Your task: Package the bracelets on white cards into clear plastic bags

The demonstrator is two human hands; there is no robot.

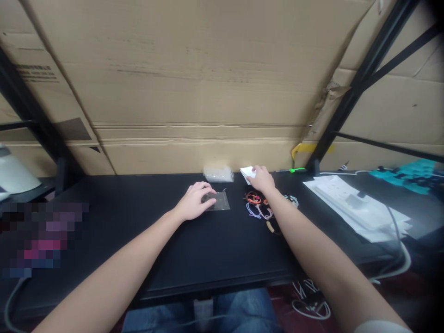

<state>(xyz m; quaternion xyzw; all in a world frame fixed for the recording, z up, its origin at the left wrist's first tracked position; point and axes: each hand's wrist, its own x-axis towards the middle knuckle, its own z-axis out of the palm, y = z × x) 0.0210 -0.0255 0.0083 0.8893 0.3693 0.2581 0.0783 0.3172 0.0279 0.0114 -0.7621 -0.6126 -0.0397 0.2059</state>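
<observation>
My left hand (pixel 194 200) rests on the black table (pixel 138 231), its curled fingers pressing down on a small clear plastic bag (pixel 220 201). My right hand (pixel 262 179) reaches farther back and pinches a small white card (pixel 247 173). Just under my right wrist lies a heap of coloured string bracelets (pixel 257 206) in orange, purple and pink. Behind the clear bag lies a second, cloudy plastic packet (pixel 218 174) by the cardboard wall.
Flattened cardboard (pixel 208 92) stands along the table's back. White sheets with a white power strip (pixel 350 203) lie at right, with cables running off the edge. A green-tipped item (pixel 297 170) lies by a black frame post (pixel 347 97). A white object (pixel 14 173) sits far left.
</observation>
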